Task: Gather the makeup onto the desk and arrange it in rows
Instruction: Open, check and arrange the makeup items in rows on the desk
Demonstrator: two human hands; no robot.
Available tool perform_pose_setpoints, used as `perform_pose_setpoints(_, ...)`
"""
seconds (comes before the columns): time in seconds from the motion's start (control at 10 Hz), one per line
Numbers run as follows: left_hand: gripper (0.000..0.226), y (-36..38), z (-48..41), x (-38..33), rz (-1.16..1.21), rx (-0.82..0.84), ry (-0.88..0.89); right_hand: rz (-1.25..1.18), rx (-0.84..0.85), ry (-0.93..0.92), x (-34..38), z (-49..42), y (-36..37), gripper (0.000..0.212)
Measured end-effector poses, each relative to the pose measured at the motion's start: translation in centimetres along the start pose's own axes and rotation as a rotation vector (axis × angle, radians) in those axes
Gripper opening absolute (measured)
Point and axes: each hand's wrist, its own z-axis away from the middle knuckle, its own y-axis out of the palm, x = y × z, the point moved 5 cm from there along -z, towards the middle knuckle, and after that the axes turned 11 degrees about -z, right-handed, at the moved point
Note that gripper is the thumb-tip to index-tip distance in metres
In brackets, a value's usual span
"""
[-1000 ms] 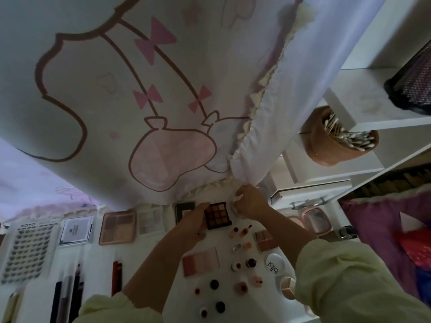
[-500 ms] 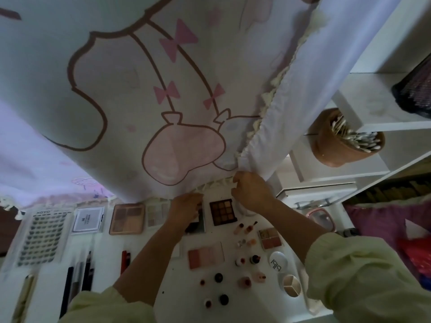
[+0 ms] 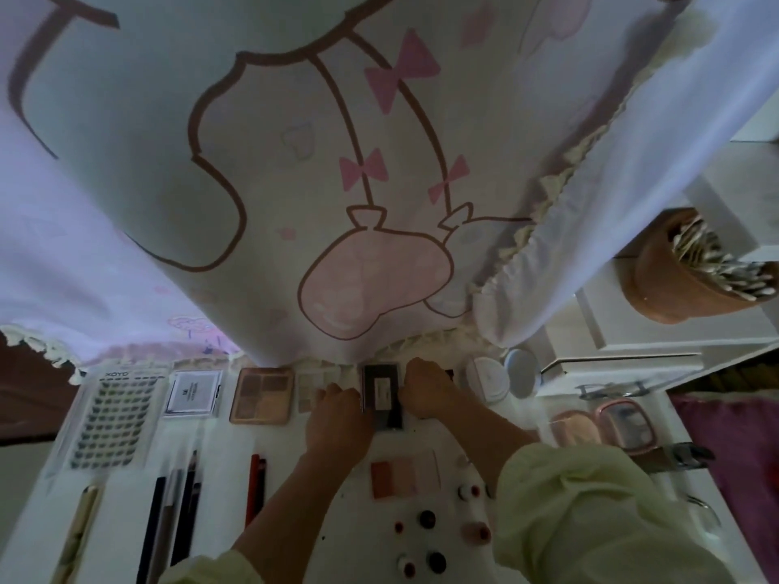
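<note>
Left hand (image 3: 337, 408): knuckles up, fingers curled onto the left long edge of the black palette (image 3: 381, 394), gripping it.
Right hand (image 3: 425, 389): fingers curled down against the palette's right edge; a dark corner peeks out beyond the knuckles, and from here I cannot tell whether this hand grips the palette or that thing beneath it; a pale yellow-green sleeve (image 3: 590, 520) covers the forearm.
Black palette: flat on the white worktop (image 3: 337, 524), in the far row between the two hands; its far end lies just under the frilled hem of the curtain (image 3: 274, 162).
Far row, left to right: lash tray (image 3: 114, 419); white-labelled case (image 3: 194, 392); brown palette (image 3: 262, 394); pale palette (image 3: 310, 383), partly under the left hand; then the black palette; past the right hand a white round compact (image 3: 489, 379), with a grey-blue round compact (image 3: 522, 370) just beside it.
Nearer row: gold tube (image 3: 80, 528); dark pencils (image 3: 173, 512) side by side; red stick (image 3: 256, 486); blush palette (image 3: 402, 478); small bottles (image 3: 425, 520) loosely scattered near the right forearm.
Right side of the worktop: two pink compacts (image 3: 577, 427) lying next to each other.
Curtain: pale cloth printed with pink bows and a brown-outlined cartoon, hanging over the back of the worktop.
Shelf (image 3: 716, 187): white, to the right; a brown pot (image 3: 670, 288) packed with cotton buds sits there.
</note>
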Motion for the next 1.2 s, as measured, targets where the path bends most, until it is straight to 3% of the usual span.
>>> perform_pose_setpoints(0.3, 0.026, 0.2, -0.7, -0.7, -0.042, 0.086, -0.008, -0.096, 0.009, 0.086, -0.3, -1.0, 0.6, 0.035)
perform_pose_setpoints(0.5, 0.022, -0.2, -2.1, -0.8, 0.042, 0.157, -0.104, -0.206, -0.033, 0.123, -0.5, -1.3, 0.8, 0.037)
perform_pose_setpoints(0.8, 0.025, -0.9, -3.2, -1.6, 0.024, 0.179, -0.099, -0.416, -0.023, 0.247, -1.4, -2.2, 1.3, 0.039)
perform_pose_setpoints(0.9, 0.024, -1.0, -3.6, -1.6, 0.084, 0.196, -0.114, -0.438, -0.059, 0.274, -1.8, -2.4, 1.1, 0.03)
perform_pose_setpoints(1.0, 0.024, -1.0, -3.7, -1.7, 0.104, 0.235, -0.103, -0.664, -0.112, 0.394, -2.5, -2.2, 1.2, 0.031)
perform_pose_setpoints(1.1, 0.023, -0.8, -3.9, -1.8, 0.097, 0.289, -0.083, -0.368, 0.07, 0.246, -1.6, -2.4, 1.2, 0.044)
perform_pose_setpoints(1.2, 0.018, -1.0, -4.0, -1.9, 0.088, 0.317, -0.072, -0.357, 0.036, 0.238, -1.8, -2.3, 0.6, 0.04)
